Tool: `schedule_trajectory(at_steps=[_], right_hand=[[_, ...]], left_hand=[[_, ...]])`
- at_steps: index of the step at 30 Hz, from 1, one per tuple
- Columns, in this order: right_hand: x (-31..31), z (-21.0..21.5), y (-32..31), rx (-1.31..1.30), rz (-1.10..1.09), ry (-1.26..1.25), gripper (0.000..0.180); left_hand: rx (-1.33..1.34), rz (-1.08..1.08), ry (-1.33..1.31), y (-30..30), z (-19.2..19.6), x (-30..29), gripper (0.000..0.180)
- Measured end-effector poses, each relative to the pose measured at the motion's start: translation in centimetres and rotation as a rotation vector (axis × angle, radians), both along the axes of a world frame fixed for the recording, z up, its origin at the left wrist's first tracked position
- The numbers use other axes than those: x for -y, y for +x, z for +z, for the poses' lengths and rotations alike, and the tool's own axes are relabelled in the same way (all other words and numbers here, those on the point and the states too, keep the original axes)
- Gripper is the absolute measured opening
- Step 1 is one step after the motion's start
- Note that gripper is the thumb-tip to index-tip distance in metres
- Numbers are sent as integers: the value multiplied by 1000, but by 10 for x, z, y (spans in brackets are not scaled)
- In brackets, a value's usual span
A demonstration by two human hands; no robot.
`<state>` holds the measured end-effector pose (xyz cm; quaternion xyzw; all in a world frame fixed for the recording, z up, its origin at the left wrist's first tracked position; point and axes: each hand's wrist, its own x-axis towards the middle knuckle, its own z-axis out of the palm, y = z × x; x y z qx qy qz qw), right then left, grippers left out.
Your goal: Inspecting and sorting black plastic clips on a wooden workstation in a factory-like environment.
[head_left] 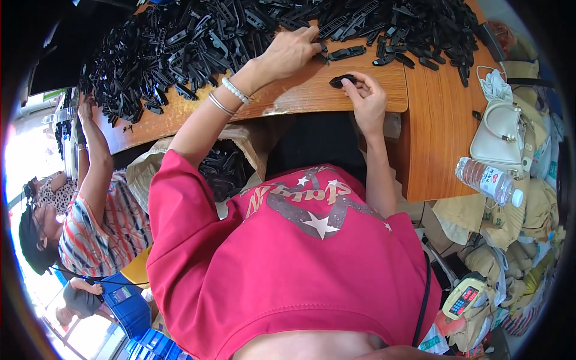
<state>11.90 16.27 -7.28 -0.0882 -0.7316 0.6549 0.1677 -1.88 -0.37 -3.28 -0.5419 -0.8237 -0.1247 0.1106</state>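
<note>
My right hand [367, 99] is closed, pinching a small elongated black plastic part [342, 81] between thumb and fingers, just above the wooden table. Farther left, my left hand [291, 53] reaches to the near edge of a large heap of black plastic parts [234, 36]. Its fingers are curled down among the pieces, and what lies between the fingertips is mostly hidden. Beside those fingertips, a longer black part [347, 53] lies on the table by itself.
The wooden table [432, 138] has a front edge close to my body. An open sack of black parts [222, 171] stands below it. At right are a white handbag [497, 135], a plastic bottle [487, 180] and a calculator-like device [464, 298]. A co-worker [105, 204] works at left.
</note>
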Motion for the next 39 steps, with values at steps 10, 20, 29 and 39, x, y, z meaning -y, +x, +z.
schedule_trajectory(at_steps=[10, 20, 29, 39], right_hand=[[6, 45, 8, -107, 135, -312, 18], [23, 61, 2, -265, -12, -238, 26], [6, 45, 4, -120, 155, -183, 21], [-55, 14, -24, 122, -279, 884, 23]], left_hand=[[1111, 159, 341, 42, 42, -2, 25], [919, 181, 396, 73, 45, 3, 36], [1104, 157, 512, 82, 36, 2, 35], [1741, 437, 883, -5, 16, -2, 31]])
